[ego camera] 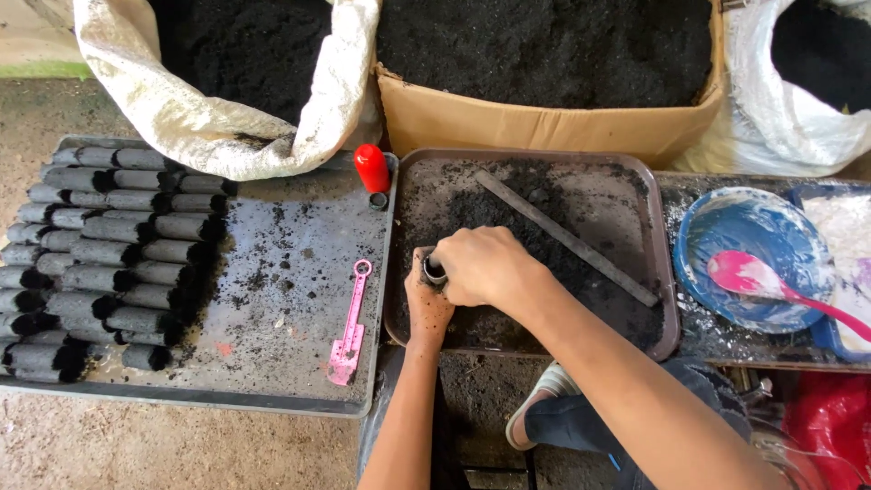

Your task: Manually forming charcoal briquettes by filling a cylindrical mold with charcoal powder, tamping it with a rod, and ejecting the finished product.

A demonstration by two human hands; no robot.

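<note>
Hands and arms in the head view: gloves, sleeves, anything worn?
Both bare. No gloves and no sleeves show on either forearm, and no watch or rings are visible. The left hand is flecked with dark powder on its back and fingers. The right hand looks cleaner.

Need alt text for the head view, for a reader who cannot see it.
Both hands meet over a brown tray of black powder: the left hand grips a small dark tube while the right hand presses on its top. A grey tray to the left holds rows of filled dark tubes and a pink tool.
</note>
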